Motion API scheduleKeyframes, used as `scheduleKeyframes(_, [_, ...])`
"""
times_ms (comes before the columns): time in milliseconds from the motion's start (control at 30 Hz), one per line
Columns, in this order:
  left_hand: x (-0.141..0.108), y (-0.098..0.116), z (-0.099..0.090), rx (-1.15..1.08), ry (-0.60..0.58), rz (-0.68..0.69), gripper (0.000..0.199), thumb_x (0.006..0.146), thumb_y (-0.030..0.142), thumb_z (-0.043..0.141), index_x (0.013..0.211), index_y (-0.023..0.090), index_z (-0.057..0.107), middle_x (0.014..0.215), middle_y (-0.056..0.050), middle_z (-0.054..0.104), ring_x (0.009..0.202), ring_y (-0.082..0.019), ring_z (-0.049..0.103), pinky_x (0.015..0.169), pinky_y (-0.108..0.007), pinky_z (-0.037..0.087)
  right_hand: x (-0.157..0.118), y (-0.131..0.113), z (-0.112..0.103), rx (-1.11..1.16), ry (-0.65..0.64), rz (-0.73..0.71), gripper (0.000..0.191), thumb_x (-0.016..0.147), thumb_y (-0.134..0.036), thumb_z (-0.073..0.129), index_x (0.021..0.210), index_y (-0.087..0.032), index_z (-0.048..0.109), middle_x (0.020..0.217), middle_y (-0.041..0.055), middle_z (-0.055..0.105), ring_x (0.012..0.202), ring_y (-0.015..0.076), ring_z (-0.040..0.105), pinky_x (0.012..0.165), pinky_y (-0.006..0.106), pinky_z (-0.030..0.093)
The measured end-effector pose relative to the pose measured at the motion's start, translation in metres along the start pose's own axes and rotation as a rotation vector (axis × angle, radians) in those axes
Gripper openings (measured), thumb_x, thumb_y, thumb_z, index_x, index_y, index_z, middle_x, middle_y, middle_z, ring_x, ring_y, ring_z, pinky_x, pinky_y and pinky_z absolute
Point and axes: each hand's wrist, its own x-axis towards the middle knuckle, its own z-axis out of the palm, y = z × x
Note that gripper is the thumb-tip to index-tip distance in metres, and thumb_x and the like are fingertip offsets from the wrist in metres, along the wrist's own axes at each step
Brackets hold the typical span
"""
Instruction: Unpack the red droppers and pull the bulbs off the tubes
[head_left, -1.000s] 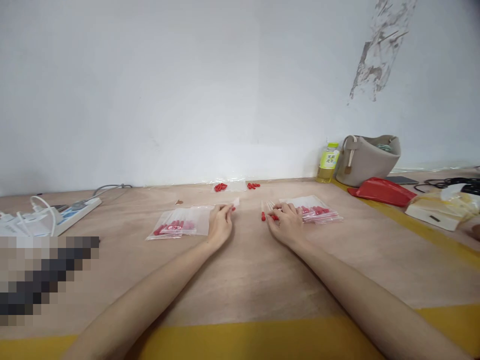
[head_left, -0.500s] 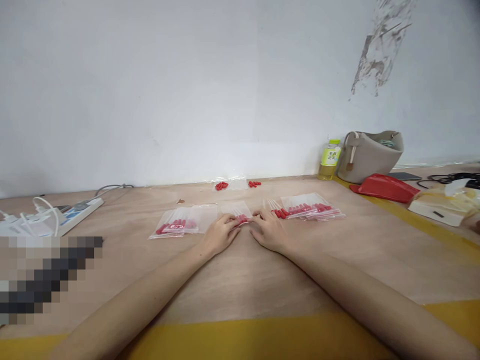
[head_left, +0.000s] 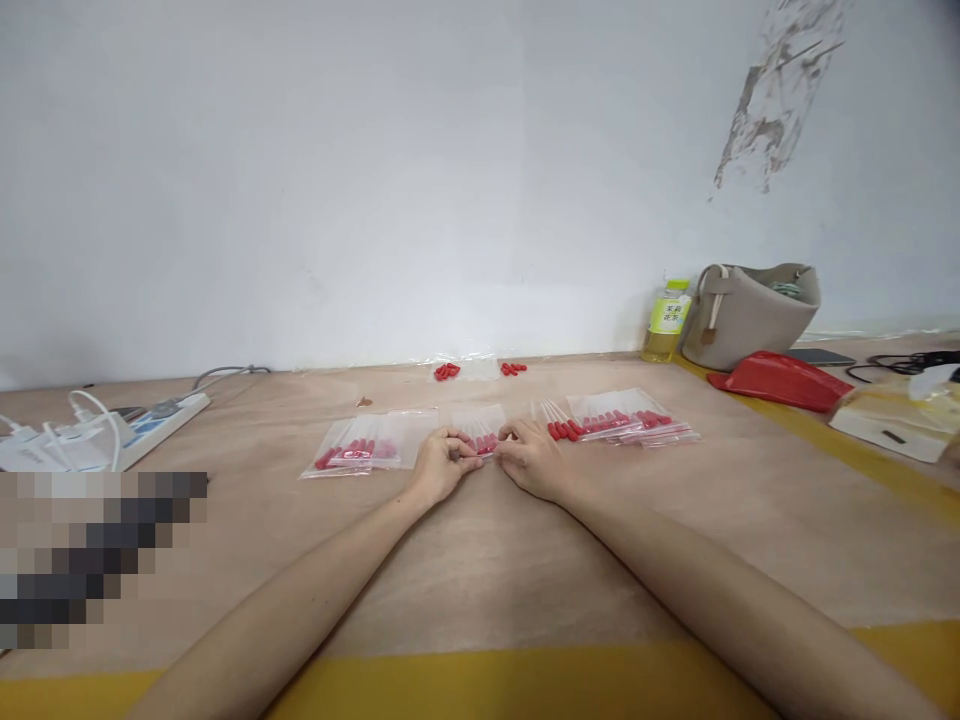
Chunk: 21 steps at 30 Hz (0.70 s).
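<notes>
Left hand (head_left: 441, 466) and right hand (head_left: 534, 460) — fingers (head_left: 459, 438) pinching a clear bag (head_left: 476, 414) (red-ended sticks (head_left: 487, 442) inside), filled bags (head_left: 616, 408) alongside.

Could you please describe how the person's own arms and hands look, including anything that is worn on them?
The left hand and right hand are bare, with no gloves visible. The left forearm and right forearm look slender, with no sleeves in view. No watch or bracelet shows on either wrist. Nail details are too small to tell.

soft even light, glints on bags (head_left: 417, 428), edges stretched, lower left pixelated
</notes>
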Motion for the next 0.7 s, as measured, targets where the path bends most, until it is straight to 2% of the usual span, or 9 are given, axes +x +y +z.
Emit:
scheduleKeyframes(167, [-0.0014,0.0025,0.0009,-0.041,0.011,-0.011,0.009,0.059,0.027,0.072,0.062,0.019,0.068,0.086,-0.002,0.058,0.077,-0.014,0.057,0.072,-0.03,0.047,0.0008,-0.0005,0.0005,-0.024,0.005,-0.058,0.02,0.079,-0.017,0.05,0.084,-0.028,0.067,0.092,0.0022,0.057,0.087,0.0164,0.047,0.075,0.03,0.03])
scheduleKeyframes(300, [-0.0029,0.0051,0.0045,-0.068,-0.013,0.035,0.012,0.059,0.029,0.072,0.062,0.018,0.068,0.085,-0.003,0.059,0.076,-0.015,0.057,0.069,-0.029,0.047,0.0022,-0.0026,0.0016,-0.053,0.01,-0.06,0.016,0.081,-0.023,0.052,0.075,-0.026,0.067,0.088,0.0014,0.059,0.086,0.0163,0.046,0.075,0.03,0.03])
scheduleKeyframes(500, [-0.0035,0.0022,0.0036,-0.069,-0.017,0.049,0.021,0.074,0.036,0.057,0.07,0.019,0.069,0.084,-0.004,0.062,0.08,-0.015,0.058,0.072,-0.029,0.046,0.0013,-0.0001,-0.0007,-0.068,0.009,-0.056,0.014,0.079,-0.017,0.053,0.071,-0.021,0.064,0.084,0.0011,0.059,0.084,0.0153,0.046,0.074,0.029,0.029])
scheduleKeyframes(600, [-0.0043,0.0007,0.0013,-0.023,-0.034,0.054,0.018,0.073,0.031,0.056,0.067,0.018,0.068,0.085,-0.004,0.063,0.079,-0.015,0.058,0.074,-0.028,0.045,0.0001,0.003,-0.001,-0.056,0.019,-0.056,0.014,0.078,-0.015,0.053,0.07,-0.02,0.063,0.083,0.0019,0.059,0.083,0.0154,0.046,0.074,0.03,0.029])
scheduleKeyframes(700, [-0.0056,0.0013,0.0007,0.027,-0.061,0.116,0.014,0.072,0.027,0.057,0.067,0.018,0.067,0.088,-0.003,0.062,0.081,-0.015,0.058,0.076,-0.028,0.045,-0.0002,0.004,-0.0008,-0.034,0.03,-0.054,0.014,0.078,-0.015,0.053,0.071,-0.02,0.063,0.083,0.0025,0.059,0.083,0.0157,0.046,0.073,0.03,0.029])
